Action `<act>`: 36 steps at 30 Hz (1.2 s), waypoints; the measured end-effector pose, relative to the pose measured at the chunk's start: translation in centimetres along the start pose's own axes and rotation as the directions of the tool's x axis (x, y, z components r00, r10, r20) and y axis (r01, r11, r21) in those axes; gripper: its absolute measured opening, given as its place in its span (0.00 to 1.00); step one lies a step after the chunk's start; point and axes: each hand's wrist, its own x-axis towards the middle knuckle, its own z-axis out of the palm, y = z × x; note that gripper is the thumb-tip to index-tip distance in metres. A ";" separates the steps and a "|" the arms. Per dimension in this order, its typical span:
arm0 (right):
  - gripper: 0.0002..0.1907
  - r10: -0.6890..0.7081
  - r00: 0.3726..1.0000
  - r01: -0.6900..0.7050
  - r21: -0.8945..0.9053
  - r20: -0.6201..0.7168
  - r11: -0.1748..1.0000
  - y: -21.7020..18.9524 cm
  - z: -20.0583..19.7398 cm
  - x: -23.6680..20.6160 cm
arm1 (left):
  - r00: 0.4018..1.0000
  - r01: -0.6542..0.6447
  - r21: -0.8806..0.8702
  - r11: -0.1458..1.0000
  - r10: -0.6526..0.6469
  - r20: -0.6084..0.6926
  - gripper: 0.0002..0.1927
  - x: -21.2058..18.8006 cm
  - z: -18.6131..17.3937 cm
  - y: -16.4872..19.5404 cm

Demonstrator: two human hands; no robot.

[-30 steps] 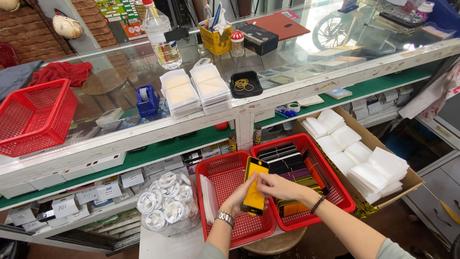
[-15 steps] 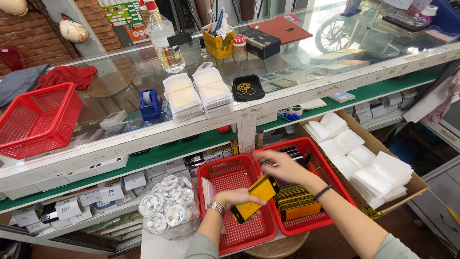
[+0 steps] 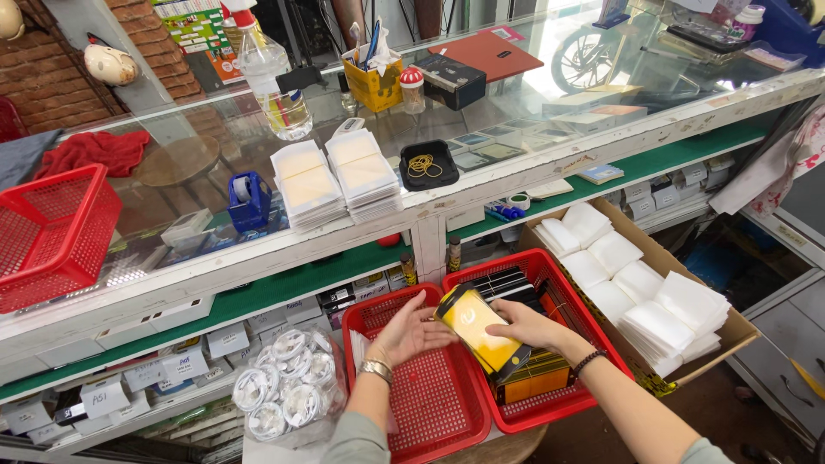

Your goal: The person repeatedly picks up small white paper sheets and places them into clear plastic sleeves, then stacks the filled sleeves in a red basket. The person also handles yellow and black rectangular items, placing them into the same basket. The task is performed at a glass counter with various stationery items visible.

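My right hand [image 3: 537,326] holds a flat yellow-and-black retail package [image 3: 483,342] over the edge between two red plastic baskets. My left hand [image 3: 412,331] is spread flat, fingers apart, its fingertips at the package's left edge, above the left red basket [image 3: 421,412]. The right red basket [image 3: 563,275] holds a row of dark flat packages [image 3: 507,283] and more yellow ones [image 3: 537,382] under my right hand. A metal watch sits on my left wrist, a dark bead bracelet on my right.
A glass counter [image 3: 481,137] runs across above, with two stacks of clear sleeves [image 3: 335,176], a blue tape dispenser [image 3: 247,199], a black tray of rubber bands [image 3: 428,165] and a red basket [image 3: 51,232]. A cardboard box of white packets [image 3: 636,283] stands right; a bag of coiled white cables [image 3: 288,387] lies left.
The yellow package has gone from the left basket, held by my left hand, up and right into my right hand. My left hand has let go and spread beside it.
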 end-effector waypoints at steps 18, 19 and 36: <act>0.33 -0.628 0.602 -0.115 -0.832 -0.493 0.543 -1.8 0.9 1.3 | 0.708 -0.162 0.535 0.829 0.475 -0.523 0.26 4.5 5.6 -3.4; 0.27 -0.548 0.635 -0.039 -0.731 -0.545 0.682 -2.1 0.8 1.6 | 0.717 -0.159 0.535 0.830 0.469 -0.515 0.26 4.6 5.4 -3.3; 0.12 -0.239 0.947 0.123 0.445 0.216 0.887 -8.6 -4.7 5.6 | 0.598 -0.648 0.528 0.549 0.796 -0.093 0.09 5.1 4.9 2.8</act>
